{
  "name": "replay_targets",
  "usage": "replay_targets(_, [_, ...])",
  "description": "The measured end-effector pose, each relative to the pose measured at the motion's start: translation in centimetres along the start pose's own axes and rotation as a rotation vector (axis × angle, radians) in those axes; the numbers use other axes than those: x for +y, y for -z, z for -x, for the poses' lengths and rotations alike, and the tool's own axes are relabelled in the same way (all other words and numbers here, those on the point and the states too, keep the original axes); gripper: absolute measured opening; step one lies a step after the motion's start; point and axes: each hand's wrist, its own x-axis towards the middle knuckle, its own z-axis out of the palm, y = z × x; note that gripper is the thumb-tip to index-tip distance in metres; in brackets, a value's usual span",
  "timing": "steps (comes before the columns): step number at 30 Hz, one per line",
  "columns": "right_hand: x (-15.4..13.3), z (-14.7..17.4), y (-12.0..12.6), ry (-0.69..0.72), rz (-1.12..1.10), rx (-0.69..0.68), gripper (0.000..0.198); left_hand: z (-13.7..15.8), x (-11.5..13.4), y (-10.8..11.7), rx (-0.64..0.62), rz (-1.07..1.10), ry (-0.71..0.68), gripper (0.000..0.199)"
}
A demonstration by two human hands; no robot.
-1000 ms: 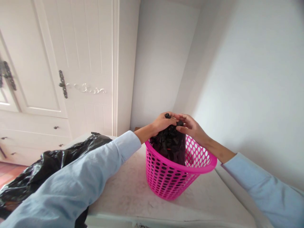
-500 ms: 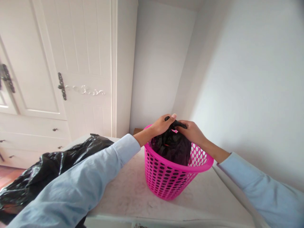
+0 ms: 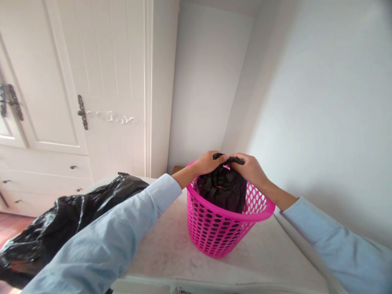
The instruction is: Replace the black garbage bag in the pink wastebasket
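A pink perforated plastic basket [image 3: 214,228] stands upright on a white worn surface. Inside it sits a filled black plastic bag [image 3: 223,190], its top pulled up to the height of the far rim. My left hand [image 3: 210,162] pinches the bag's gathered top from the left, thumb lying along the plastic. From the right, my right hand [image 3: 249,167] grips the other end of that twisted top, and its fingertips are partly hidden behind it. Both hands are close together over the basket's opening. What the bag contains is hidden.
Another large black plastic bag [image 3: 73,212] lies at the left, partly behind my left sleeve. The white tabletop [image 3: 165,253] is under the basket. A white wardrobe [image 3: 116,73] with drawers stands at the back left. A pale wall [image 3: 324,114] rises close on the right.
My left thumb has lowered from a raised position onto the bag's twisted top. Both hands keep hold of it, and the basket has stayed in place.
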Motion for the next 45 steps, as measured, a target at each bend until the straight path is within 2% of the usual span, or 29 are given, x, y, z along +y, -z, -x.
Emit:
replay_targets(9, [-0.1,-0.2,-0.2,-0.087,-0.187,-0.001,0.037,-0.2,-0.5,0.2,-0.009,-0.070,-0.080,0.025])
replay_targets(12, [-0.1,-0.2,-0.1,-0.085,-0.240,-0.007,0.035,-0.1,-1.0,-0.1,-0.035,-0.073,-0.063,0.020])
replay_targets(15, [-0.2,-0.1,0.1,-0.103,-0.242,0.047,0.032,0.2,-1.4,-0.5,-0.093,-0.046,-0.055,0.014])
replay_targets(17, [-0.2,0.0,0.1,-0.118,-0.248,0.068,0.034,0.4,-1.5,-0.7,-0.115,-0.029,-0.067,0.015])
replay_targets(20, [-0.1,-0.1,0.0,-0.125,-0.285,0.022,0.045,0.7,-1.7,-0.8,-0.140,-0.032,-0.080,0.020])
replay_targets(24, [-0.1,-0.3,-0.1,-0.119,-0.304,0.019,0.050,0.8,-1.9,-0.8,-0.164,-0.065,-0.022,0.023])
replay_targets(30, [-0.6,-0.3,0.2,-0.194,-0.458,0.037,0.046,0.5,-0.9,-0.6,-0.051,0.133,0.004,0.039])
replay_targets(33, [-0.5,-0.4,0.4,-0.226,-0.497,0.093,0.041,0.3,-0.5,-0.2,-0.004,0.130,0.110,0.049])
replay_targets(40, [2.0,-1.4,1.1,-0.329,-0.451,0.419,0.025,-0.1,-0.4,0.6,0.404,0.109,0.334,0.046])
replay_targets(42, [3.2,-1.6,1.6,-0.338,-0.454,0.459,0.021,-0.1,-0.1,0.8,0.468,0.049,0.392,0.049])
replay_targets(45, [5.1,-1.8,2.6,-0.322,-0.424,0.435,0.023,-0.1,0.2,1.2,0.558,0.047,0.459,0.051])
